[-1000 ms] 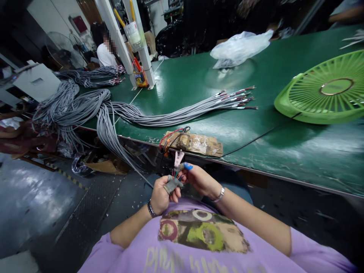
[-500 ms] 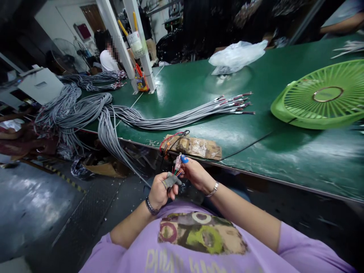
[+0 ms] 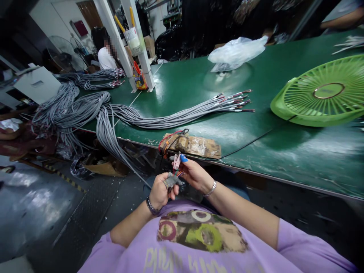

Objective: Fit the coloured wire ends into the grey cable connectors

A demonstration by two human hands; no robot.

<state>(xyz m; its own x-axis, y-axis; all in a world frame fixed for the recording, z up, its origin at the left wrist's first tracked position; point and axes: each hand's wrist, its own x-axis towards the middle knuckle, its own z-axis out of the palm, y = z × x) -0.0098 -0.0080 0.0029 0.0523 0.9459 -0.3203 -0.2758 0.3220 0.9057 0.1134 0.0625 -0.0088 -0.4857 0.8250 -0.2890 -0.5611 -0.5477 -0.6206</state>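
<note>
- The left hand (image 3: 160,191), nearer the wearer than the left end of the wooden board (image 3: 209,148), has its thumb and curled fingers clamped on a grey cable (image 3: 142,179); a grey cover (image 3: 171,181) sits on that thumb.
- Thin coloured wires (image 3: 179,173) fan out above that thumb, between the two hands and on the wearer's side of the board.
- The right hand (image 3: 197,175) has its thumb, in a blue cover (image 3: 183,158), closed with a fingertip on a small pink clip (image 3: 176,163); whether its other fingers also grip the wires, I cannot tell.
- The clip is just in front of the board's left end, where red and black leads (image 3: 174,133) loop.
- The board lies along the near edge of the green table (image 3: 182,83).
- Beyond the board is a long bundle of grey cables (image 3: 167,122), its bare ends reaching past the board to the right; the rest heaps up to the left.
- A black cord (image 3: 250,143) runs right from the board to a green fan (image 3: 298,108).
- Farthest behind the board lies a clear plastic bag (image 3: 236,53).
</note>
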